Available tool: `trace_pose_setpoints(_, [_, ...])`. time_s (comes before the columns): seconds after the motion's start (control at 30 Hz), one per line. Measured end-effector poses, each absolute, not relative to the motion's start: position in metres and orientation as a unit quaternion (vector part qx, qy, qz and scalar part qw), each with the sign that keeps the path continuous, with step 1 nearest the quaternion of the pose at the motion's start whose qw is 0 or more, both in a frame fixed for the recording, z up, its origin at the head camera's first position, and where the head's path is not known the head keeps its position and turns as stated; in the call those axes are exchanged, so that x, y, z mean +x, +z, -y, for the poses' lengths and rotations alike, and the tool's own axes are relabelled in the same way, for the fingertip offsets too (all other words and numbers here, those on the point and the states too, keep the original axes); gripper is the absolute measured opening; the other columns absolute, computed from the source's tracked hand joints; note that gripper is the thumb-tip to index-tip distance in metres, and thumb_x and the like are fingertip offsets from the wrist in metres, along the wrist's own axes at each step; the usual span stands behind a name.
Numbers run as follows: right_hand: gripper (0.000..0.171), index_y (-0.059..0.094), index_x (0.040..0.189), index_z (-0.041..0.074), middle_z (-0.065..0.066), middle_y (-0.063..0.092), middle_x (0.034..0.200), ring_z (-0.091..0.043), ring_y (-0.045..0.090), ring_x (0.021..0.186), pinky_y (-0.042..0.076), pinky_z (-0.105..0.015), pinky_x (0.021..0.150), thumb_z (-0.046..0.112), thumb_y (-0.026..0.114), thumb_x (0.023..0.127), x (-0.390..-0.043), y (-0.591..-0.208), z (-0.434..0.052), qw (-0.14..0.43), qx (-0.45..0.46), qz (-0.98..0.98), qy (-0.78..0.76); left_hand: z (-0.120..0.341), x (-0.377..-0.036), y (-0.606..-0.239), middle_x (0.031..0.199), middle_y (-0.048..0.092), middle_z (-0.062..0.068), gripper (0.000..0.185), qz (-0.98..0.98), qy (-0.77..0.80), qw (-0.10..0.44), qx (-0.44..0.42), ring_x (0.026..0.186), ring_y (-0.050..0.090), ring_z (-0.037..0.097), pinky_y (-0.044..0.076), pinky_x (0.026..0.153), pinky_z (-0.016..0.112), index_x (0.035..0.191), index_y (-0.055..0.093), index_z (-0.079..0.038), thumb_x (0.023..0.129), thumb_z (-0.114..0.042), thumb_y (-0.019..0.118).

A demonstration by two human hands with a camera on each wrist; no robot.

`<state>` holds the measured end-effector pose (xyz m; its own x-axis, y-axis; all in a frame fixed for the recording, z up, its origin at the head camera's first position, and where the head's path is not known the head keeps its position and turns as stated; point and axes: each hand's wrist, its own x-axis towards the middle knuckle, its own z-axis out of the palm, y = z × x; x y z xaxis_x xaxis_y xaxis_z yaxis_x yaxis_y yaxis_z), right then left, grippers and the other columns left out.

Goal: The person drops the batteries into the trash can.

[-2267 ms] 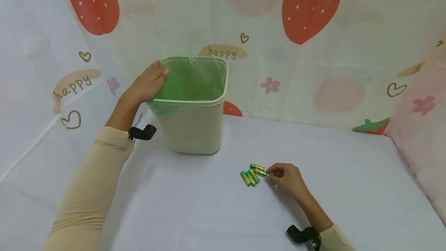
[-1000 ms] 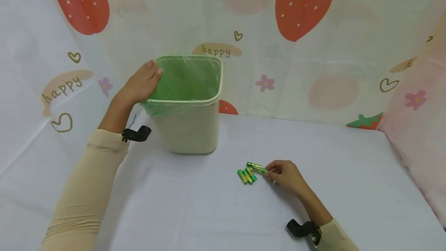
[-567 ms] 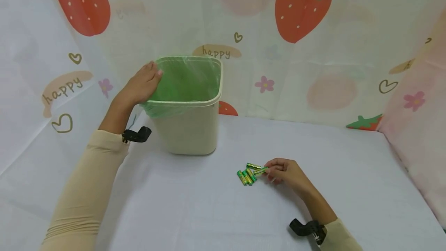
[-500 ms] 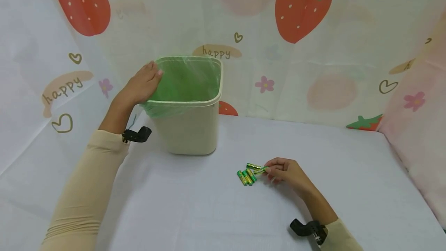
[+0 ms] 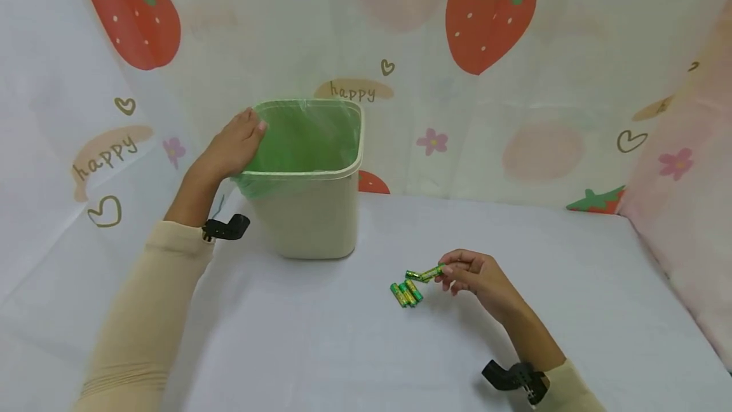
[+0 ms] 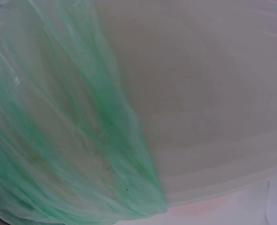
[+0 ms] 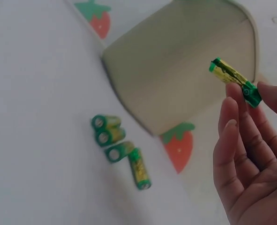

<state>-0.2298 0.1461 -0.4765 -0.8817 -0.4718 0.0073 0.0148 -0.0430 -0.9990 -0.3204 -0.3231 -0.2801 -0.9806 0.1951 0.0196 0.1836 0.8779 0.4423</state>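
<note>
At the left side of a cream trash bin (image 5: 309,215), my left hand (image 5: 234,143) holds the rim over a thin green bag liner (image 5: 309,135). The left wrist view shows only the outer wall and the folded-over liner (image 6: 124,140), with the fingers out of sight. Between thumb and fingertips, my right hand (image 5: 480,277) pinches a green and yellow battery (image 7: 234,80), raised off the table. Below it lie three batteries (image 5: 406,294) side by side and another battery (image 7: 140,169) at an angle to them, partly behind the held one in the head view.
A white cloth covers the table (image 5: 320,336). Behind the bin hangs a backdrop (image 5: 492,138) printed with strawberries, flowers and hearts. A pinkish side cloth (image 5: 698,240) closes off the right.
My right hand has picked one battery out of the group and lifted it slightly off the table. The left hand stays on the bin's rim, and the head view has shifted a little.
</note>
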Motion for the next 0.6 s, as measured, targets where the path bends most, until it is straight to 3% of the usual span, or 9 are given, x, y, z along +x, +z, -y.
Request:
trace_pose_setpoints(0.3, [0.016,0.065,0.109,-0.002,-0.011,0.076,0.090,-0.023,0.067,0.075,0.056,-0.029,0.066,0.011,0.066,0.100,-0.226,-0.434,-0.134,0.146,-0.179,-0.675,-0.700,0.327,-0.320,-0.286,0.165,-0.008,0.030,0.067,-0.970,0.220,0.008,0.099,0.153,-0.008,0.043,-0.002,0.124,0.053,0.155,-0.001,0.013,0.113,-0.036,0.014])
trace_pose_setpoints(0.6, [0.010,0.067,0.105,0.000,-0.008,0.074,0.085,-0.020,0.067,0.071,0.055,-0.027,0.064,0.008,0.068,0.098,-0.230,-0.382,-0.121,0.110,-0.207,-0.671,-0.704,0.327,-0.322,-0.285,0.164,-0.008,0.031,0.066,-0.970,0.213,0.006,0.113,0.153,-0.007,0.043,-0.002,0.124,0.051,0.155,0.000,0.014,0.113,-0.034,0.015])
